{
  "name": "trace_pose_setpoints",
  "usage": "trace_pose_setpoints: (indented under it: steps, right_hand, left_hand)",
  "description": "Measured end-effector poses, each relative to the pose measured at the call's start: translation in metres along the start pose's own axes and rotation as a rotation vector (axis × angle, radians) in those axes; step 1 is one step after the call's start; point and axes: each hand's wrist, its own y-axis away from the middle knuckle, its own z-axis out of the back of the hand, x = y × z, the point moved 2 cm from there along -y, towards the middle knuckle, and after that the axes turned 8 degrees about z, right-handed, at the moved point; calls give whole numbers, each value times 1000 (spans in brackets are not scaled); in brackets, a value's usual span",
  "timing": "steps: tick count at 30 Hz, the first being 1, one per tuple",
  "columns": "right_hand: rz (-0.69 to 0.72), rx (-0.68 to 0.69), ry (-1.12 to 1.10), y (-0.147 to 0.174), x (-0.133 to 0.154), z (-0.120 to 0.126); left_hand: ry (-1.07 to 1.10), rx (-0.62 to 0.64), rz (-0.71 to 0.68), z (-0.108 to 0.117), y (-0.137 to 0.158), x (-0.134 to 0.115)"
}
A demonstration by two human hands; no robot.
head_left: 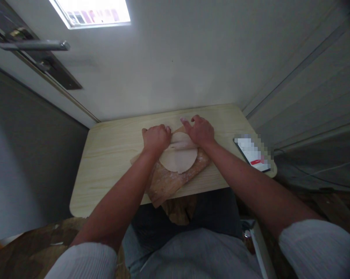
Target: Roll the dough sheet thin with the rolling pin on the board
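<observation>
A round, flat sheet of pale dough [177, 161] lies on a brown, flour-dusted sheet [166, 184] near the middle of the small table. Across the dough's upper half lies a light rolling pin [183, 145]. My left hand [156, 138] is closed over its left end, the fingers curled. Over the right end sits my right hand [202, 132], its palm against the pin and its thumb sticking out. Both hands hide the pin's ends. One corner of the brown sheet hangs over the table's front edge.
The pale wood table [105, 155] stands against a white door with a metal handle [35, 45]. A phone [252, 153] lies at the table's right end. Cables [317, 173] run at the right. Below, an open drawer or box [257, 248] stands beside my leg.
</observation>
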Motion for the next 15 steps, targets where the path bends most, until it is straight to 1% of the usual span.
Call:
trace_pose_setpoints:
  steps: [4,7,12,15]
  right_hand:
    - [31,-29,30,3,-1,-2]
    - [46,-59,52,13,-1,-1]
    - [62,-89,50,46,-2,6]
    - [125,-104,70,71,-2,10]
  left_hand:
    - [4,1,4,1,3,0]
    - [27,-52,14,3,13,0]
    - [74,-124,13,5,43,2]
    - [83,-129,-13,5,66,4]
